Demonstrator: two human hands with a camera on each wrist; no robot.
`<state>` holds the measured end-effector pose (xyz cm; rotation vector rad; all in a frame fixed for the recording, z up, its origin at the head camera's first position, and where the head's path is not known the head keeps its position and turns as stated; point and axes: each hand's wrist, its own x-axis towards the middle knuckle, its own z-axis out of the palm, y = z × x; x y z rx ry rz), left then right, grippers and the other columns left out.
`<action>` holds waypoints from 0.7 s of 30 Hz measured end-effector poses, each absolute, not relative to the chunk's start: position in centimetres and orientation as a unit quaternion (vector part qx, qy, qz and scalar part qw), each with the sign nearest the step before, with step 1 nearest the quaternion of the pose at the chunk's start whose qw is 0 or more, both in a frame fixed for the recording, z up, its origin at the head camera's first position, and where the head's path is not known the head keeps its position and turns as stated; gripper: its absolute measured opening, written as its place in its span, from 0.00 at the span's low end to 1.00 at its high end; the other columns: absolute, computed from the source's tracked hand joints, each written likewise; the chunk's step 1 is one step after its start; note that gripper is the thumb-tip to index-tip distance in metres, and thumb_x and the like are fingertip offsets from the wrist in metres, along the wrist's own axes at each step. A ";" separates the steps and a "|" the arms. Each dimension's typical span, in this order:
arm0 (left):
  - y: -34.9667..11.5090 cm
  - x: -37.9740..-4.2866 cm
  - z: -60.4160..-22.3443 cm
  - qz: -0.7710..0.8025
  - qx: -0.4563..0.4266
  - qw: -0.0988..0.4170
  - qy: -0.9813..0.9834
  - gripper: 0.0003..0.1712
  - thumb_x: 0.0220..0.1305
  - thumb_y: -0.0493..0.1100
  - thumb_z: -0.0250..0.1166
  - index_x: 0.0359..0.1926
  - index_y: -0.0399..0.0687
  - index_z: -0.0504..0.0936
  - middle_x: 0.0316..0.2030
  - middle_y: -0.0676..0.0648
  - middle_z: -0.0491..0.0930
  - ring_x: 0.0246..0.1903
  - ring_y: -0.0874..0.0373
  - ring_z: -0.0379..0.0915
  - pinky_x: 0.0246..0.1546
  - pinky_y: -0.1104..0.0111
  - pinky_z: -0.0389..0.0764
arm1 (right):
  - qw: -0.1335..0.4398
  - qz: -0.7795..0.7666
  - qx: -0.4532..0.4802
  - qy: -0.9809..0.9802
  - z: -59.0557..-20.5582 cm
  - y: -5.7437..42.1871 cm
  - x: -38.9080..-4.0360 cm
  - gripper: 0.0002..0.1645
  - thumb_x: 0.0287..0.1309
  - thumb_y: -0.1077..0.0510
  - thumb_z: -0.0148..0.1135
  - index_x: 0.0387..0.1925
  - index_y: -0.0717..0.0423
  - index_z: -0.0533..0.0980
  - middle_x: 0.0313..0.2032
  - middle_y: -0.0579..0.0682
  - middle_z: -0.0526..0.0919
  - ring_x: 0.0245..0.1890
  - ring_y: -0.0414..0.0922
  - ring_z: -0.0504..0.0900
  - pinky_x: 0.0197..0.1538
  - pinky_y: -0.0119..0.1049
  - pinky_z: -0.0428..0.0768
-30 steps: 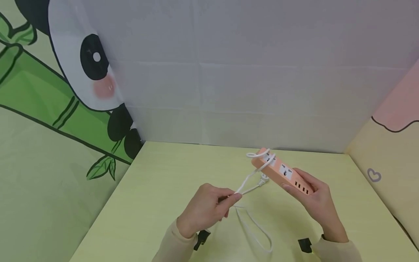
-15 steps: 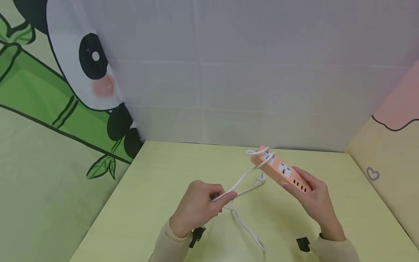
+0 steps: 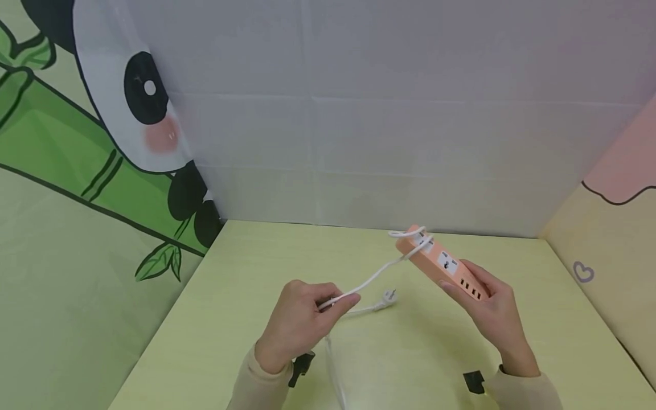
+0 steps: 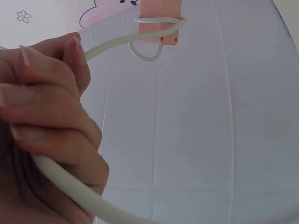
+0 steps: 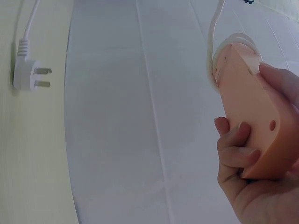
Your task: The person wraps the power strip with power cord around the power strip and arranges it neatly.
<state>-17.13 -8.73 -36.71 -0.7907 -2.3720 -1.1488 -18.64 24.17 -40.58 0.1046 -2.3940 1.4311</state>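
Observation:
An orange power strip (image 3: 434, 263) with white sockets and several USB ports is held up at a tilt by my right hand (image 3: 494, 316), thumb on one side and fingers behind. The right wrist view shows the fingers curled round its lower end. A white cord (image 3: 376, 274) loops once round the strip's far end and runs to my left hand (image 3: 302, 319), which pinches it between thumb and forefinger. In the left wrist view the other fingers curl round more of the cord. The white plug (image 3: 388, 298) points right, beyond the left hand; more cord hangs below that hand.
The pale yellow table (image 3: 256, 267) meets a grey-white backdrop (image 3: 359, 142) at the rear. Printed side panels stand left and right, with a panda and bamboo (image 3: 128, 188) on the left. A black piece (image 3: 301, 367) sits by the left cuff, another (image 3: 474, 382) by the right.
The left hand has moved left, drawing the cord with it. The plug has shifted left and down, and the hanging cord loop has swung left. The right hand and power strip have hardly moved.

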 end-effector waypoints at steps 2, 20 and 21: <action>-8.9 -17.1 -36.6 -0.406 -0.278 0.203 -0.847 0.15 0.63 0.50 0.72 0.20 0.57 0.83 0.10 0.63 0.59 0.13 0.80 0.47 0.16 0.84 0.49 | 0.175 0.503 0.032 -0.846 -40.6 24.1 -18.6 0.33 0.61 0.57 0.72 0.66 0.58 0.74 0.44 0.26 0.78 0.33 0.36 0.75 0.29 0.29 0.77; -9.6 -16.4 -36.4 -0.402 -0.346 0.285 -0.799 0.06 0.62 0.44 0.74 0.27 0.53 0.87 0.11 0.60 0.63 0.15 0.78 0.50 0.16 0.86 0.52 | 0.178 0.504 0.017 -0.845 -40.4 22.6 -17.3 0.33 0.61 0.56 0.72 0.66 0.58 0.74 0.44 0.29 0.78 0.32 0.36 0.75 0.28 0.29 0.78; -9.6 -16.3 -36.4 -0.400 -0.353 0.292 -0.794 0.06 0.61 0.43 0.74 0.28 0.53 0.88 0.11 0.60 0.63 0.15 0.78 0.50 0.16 0.86 0.52 | 0.176 0.503 0.018 -0.846 -40.4 22.5 -17.2 0.34 0.61 0.56 0.72 0.67 0.58 0.74 0.45 0.30 0.78 0.32 0.36 0.75 0.28 0.29 0.78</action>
